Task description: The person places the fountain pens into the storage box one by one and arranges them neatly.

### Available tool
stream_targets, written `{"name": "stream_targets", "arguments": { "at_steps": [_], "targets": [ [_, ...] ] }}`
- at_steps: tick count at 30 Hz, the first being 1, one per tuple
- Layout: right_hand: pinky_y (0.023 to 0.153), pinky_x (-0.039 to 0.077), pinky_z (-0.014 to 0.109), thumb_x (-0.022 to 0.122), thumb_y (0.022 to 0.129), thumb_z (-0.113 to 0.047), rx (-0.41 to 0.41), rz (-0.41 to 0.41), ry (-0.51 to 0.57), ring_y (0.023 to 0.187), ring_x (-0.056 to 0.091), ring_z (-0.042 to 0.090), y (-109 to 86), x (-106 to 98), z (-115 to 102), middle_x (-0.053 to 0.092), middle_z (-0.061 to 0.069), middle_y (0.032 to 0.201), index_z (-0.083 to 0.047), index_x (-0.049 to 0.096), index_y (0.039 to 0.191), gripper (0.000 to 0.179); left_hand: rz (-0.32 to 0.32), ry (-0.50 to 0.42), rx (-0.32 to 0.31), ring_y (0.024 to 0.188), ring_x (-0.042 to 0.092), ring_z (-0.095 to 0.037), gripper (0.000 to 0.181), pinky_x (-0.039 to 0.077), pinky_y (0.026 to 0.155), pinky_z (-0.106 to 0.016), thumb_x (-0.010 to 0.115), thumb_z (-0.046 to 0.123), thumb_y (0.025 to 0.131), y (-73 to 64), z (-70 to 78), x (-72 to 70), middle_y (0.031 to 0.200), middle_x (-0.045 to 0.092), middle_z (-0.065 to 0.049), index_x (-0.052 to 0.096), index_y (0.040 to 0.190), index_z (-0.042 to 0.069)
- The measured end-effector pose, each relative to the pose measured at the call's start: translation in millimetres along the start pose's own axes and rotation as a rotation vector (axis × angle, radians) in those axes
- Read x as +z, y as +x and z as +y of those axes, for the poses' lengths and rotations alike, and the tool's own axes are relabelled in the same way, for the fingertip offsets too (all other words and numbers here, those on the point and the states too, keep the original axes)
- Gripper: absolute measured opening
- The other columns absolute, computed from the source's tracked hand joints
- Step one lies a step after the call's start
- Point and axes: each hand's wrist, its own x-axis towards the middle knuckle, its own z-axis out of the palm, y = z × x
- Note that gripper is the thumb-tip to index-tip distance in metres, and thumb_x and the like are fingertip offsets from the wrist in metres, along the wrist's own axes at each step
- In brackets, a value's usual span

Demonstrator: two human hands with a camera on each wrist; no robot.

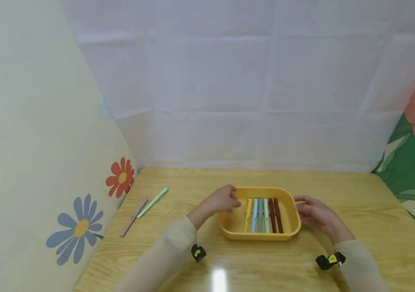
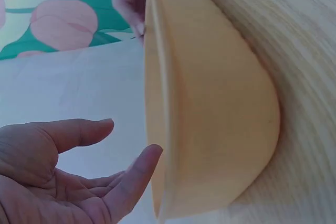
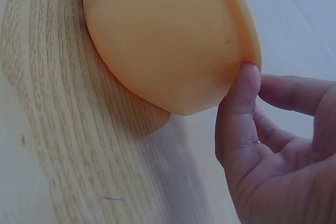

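Note:
A yellow plastic tray (image 1: 236,236) sits on the wooden table. Several capped pens lie side by side in it, among them a yellow pen (image 1: 248,215), a pale green pen (image 1: 266,215) and a dark red pen (image 1: 278,215). My left hand (image 1: 223,199) hovers at the tray's left rim, its fingers spread and loosely bent with nothing between them. In the left wrist view a fingertip comes right up to the rim. At the opposite end, my right hand (image 3: 283,145) pinches the tray's rim between thumb and finger.
Left of the tray, a pinkish pen (image 1: 133,217) and another light green pen (image 1: 152,202) lie on the table (image 1: 185,182), their ends close together. A white cloth (image 1: 229,101) hangs behind the table, with flower-patterned walls at both sides.

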Motion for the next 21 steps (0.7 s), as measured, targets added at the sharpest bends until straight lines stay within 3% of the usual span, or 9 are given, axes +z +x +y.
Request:
{"name": "stream_targets", "arguments": {
  "at_steps": [6, 11, 14, 21],
  "targets": [
    [0.072, 0.06, 0.029, 0.057, 0.102, -0.012, -0.005, -0.002, -0.004, 0.085, 0.068, 0.013, 0.2, 0, -1, 0.071, 0.002, 0.096, 0.003, 0.046, 0.137, 0.039, 0.009, 0.02, 0.045, 0.099, 0.068, -0.041, 0.059, 0.061, 0.078, -0.035, 0.07, 0.009, 0.094, -7.8, -1.5, -20.9, 0.123, 0.064, -0.018, 0.045, 0.145, -0.005],
    [0.071, 0.06, 0.029, 0.057, 0.102, -0.012, 0.001, 0.019, -0.015, 0.084, 0.067, 0.013, 0.1, 0, 0, 0.07, 0.002, 0.096, 0.002, 0.046, 0.137, 0.039, 0.079, 0.122, 0.095, 0.099, 0.068, -0.029, 0.054, 0.058, 0.08, -0.036, 0.07, 0.012, 0.095, -16.2, -10.8, -34.5, 0.12, 0.068, -0.011, 0.05, 0.143, 0.0],
    [0.071, 0.06, 0.029, 0.057, 0.102, -0.012, -0.001, 0.02, -0.018, 0.084, 0.067, 0.013, 0.1, 0, 0, 0.07, 0.002, 0.096, 0.003, 0.046, 0.137, 0.04, 0.126, 0.173, 0.084, 0.102, 0.067, -0.025, 0.053, 0.058, 0.08, -0.037, 0.069, 0.015, 0.096, -22.7, -18.9, -41.7, 0.118, 0.069, -0.008, 0.05, 0.144, 0.003],
    [0.073, 0.06, 0.03, 0.056, 0.103, -0.013, -0.005, 0.007, -0.022, 0.085, 0.068, 0.014, 0.4, -1, 1, 0.071, 0.002, 0.097, 0.003, 0.045, 0.138, 0.041, 0.232, 0.312, 0.06, 0.115, 0.064, -0.034, 0.053, 0.058, 0.088, -0.046, 0.067, 0.021, 0.097, -37.2, -37.6, -57.3, 0.128, 0.065, -0.014, 0.05, 0.143, 0.004]
  ]
}}
